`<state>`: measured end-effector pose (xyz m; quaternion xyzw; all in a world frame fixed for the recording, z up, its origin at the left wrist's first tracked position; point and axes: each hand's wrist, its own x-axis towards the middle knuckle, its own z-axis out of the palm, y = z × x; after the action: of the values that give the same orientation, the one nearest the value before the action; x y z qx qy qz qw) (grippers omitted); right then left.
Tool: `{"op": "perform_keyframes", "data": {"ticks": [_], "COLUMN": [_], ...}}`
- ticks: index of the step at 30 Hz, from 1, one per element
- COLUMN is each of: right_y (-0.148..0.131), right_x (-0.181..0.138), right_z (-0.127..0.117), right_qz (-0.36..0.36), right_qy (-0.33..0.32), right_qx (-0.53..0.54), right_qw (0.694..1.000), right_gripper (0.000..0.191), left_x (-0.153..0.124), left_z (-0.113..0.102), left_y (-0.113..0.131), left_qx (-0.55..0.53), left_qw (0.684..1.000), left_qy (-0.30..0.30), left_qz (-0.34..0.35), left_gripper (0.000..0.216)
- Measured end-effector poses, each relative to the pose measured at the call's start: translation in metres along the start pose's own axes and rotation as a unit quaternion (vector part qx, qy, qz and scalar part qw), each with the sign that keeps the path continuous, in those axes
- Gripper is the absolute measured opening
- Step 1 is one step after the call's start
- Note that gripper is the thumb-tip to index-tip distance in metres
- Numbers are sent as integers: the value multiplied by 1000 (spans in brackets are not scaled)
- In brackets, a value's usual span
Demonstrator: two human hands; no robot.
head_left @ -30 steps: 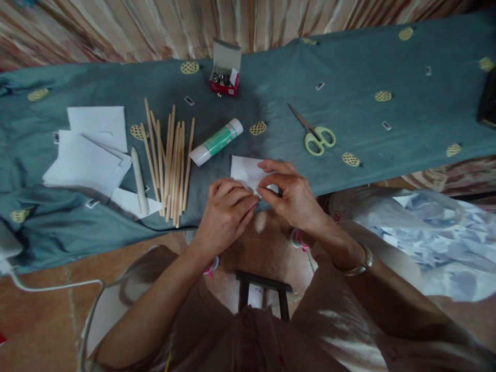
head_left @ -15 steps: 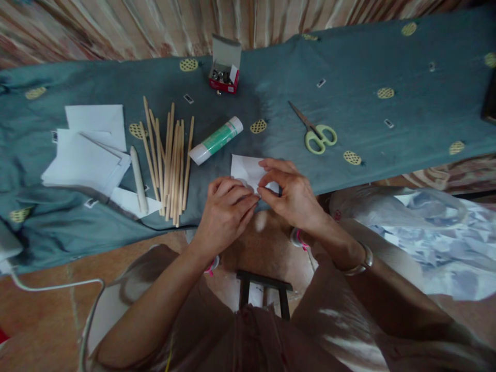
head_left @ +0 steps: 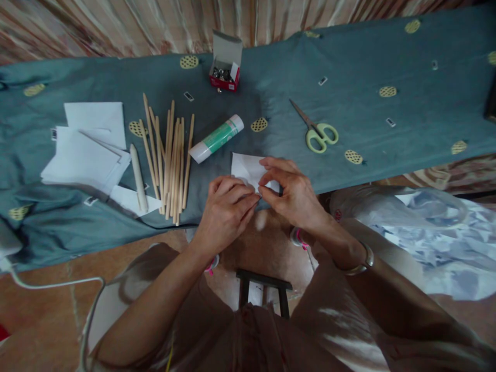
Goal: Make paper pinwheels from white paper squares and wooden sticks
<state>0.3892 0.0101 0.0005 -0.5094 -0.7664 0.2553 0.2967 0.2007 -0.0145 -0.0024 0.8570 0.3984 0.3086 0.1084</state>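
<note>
Before you stretched the desk (head_left: 360,88), draped in a teal cloth printed with yellow pineapples. Off its near edge, beyond your right forearm, sat a clear plastic bag (head_left: 437,232) filled with white paper pieces. At the desk's left lay overlapping white sheets (head_left: 83,160), and next to them a loose row of slim wooden sticks (head_left: 177,165), between the sheets and your left hand (head_left: 229,206).

Your right hand (head_left: 289,194) faced the left across the near edge of the desk, their fingertips almost meeting. Both hands were pinched on the near edge of a small white paper sheet (head_left: 245,165), which lay beneath and just ahead of your fingers; its far left corner showed uncovered, while your knuckles hid much of the rest.

Just past that sheet, a green-and-white glue stick (head_left: 217,138) lay at a slant. The green-handled scissors (head_left: 315,130) lay farther right, apart from your hands. Toward the back stood an open red box (head_left: 225,82) of small shiny metal pieces. A pale pointed rod (head_left: 138,175) rested beside the wooden sticks.
</note>
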Motion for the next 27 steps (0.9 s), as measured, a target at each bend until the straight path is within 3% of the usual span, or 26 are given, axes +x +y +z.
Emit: {"op": "perform_keyframes", "data": {"ticks": [15,27], "right_y": [-5,3], "right_x": [-14,-20], "right_z": [1,8], "right_qz": [-43,-67], "right_qy": [-53,-21], "right_qx": [-70,-73], "right_qw": [995,995], "right_gripper": [25,29], "left_x": [-1,2], "left_z": [0,3], "left_y": [0,2], "left_qx": [16,27], "left_qw": [1000,1000], "left_qy": [-6,-11], "left_qz": [4,-9], "left_gripper": [14,14]}}
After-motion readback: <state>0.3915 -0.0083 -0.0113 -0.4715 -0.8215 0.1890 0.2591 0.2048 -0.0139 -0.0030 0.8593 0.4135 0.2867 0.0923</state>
